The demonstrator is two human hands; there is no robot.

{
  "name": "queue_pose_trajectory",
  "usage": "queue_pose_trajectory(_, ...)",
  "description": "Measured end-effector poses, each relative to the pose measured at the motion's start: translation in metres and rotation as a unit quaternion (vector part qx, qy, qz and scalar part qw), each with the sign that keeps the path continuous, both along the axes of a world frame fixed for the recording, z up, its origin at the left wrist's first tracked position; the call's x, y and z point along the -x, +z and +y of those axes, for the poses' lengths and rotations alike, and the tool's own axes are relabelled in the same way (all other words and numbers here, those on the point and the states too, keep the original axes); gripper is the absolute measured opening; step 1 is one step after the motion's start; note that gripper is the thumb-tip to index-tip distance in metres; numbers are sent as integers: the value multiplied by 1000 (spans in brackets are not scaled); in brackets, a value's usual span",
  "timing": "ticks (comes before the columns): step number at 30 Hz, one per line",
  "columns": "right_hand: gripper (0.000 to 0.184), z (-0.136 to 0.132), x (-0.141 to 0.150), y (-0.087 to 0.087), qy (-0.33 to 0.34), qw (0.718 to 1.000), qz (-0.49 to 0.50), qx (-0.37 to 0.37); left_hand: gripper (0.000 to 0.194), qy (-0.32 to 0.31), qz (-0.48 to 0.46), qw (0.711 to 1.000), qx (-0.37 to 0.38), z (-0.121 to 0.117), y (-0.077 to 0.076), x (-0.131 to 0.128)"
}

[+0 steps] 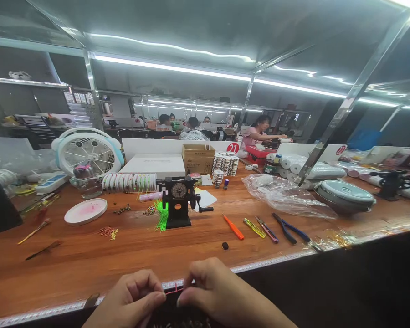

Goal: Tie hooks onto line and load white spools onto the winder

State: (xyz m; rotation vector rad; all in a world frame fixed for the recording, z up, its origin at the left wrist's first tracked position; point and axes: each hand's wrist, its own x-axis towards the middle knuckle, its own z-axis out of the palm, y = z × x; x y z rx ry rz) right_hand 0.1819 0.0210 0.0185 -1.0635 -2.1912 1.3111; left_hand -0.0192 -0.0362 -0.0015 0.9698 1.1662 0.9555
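Observation:
Between my two hands a thin pink-red cord (171, 291) is stretched, just over the table's front edge. My left hand (135, 294) pinches one end between thumb and forefinger. With its fingers curled, my right hand (210, 284) grips the cord's other side; its fingertips partly hide what they hold. Beyond my hands stands a black hand-crank winding machine (178, 200) with a dial. A row of white spools (130, 182) sits on its shaft, and bright green threads (161, 216) lie beside its base.
An orange screwdriver (233, 227), a yellow-handled tool (254, 228), a craft knife (267, 229) and blue-handled pliers (290, 228) lie to the right. Small beads (108, 231) and a white dish (85, 211) are left. Behind stand a fan (89, 155), a cardboard box (198, 159) and stacked spools (225, 164). A co-worker (259, 132) sits farther back.

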Motion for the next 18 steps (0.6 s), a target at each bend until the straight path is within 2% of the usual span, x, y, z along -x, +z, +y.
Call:
queue_pose_trajectory(3, 38, 6, -3, -6, 27, 985, 160, 59, 25, 18, 73, 997, -20, 1, 0, 2)
queue_pose_trajectory(4, 41, 6, -1, -10, 36, 966, 237, 101, 23, 13, 104, 994, -25, 1, 1, 2)
queue_pose_trajectory(6, 43, 5, 5, -20, 60, 903, 374, 204, 21, -2, 132, 991, -38, 2, 3, 1)
queue_pose_trajectory(8, 44, 2, 11, -29, 80, 842, 458, 272, 23, -6, 99, 994, -48, 1, 1, -1)
queue_pose_trajectory(9, 44, 0, 14, -32, 74, 832, 475, 277, 25, -6, 67, 997, -45, 1, -1, -2)
queue_pose_trajectory(10, 43, -2, 17, -33, 53, 843, 469, 257, 26, -13, 31, 999, -37, 1, -4, -4)
queue_pose_trajectory(11, 42, -3, 19, -34, 18, 871, 443, 213, 27, -20, -4, 999, -26, 1, -8, -4)
queue_pose_trajectory(13, 40, -4, 22, -33, -47, 939, 334, 72, 27, -39, -55, 998, -5, 0, -15, -5)
queue_pose_trajectory(15, 42, -3, 24, -32, -54, 974, 215, -41, 25, -55, -84, 995, -1, 0, -19, -3)
queue_pose_trajectory(16, 44, -1, 24, -32, -36, 980, 186, -53, 24, -61, -88, 994, -6, -1, -19, -2)
queue_pose_trajectory(18, 46, 3, 23, -32, 6, 980, 197, 8, 23, -91, -54, 994, -10, -2, -17, 4)
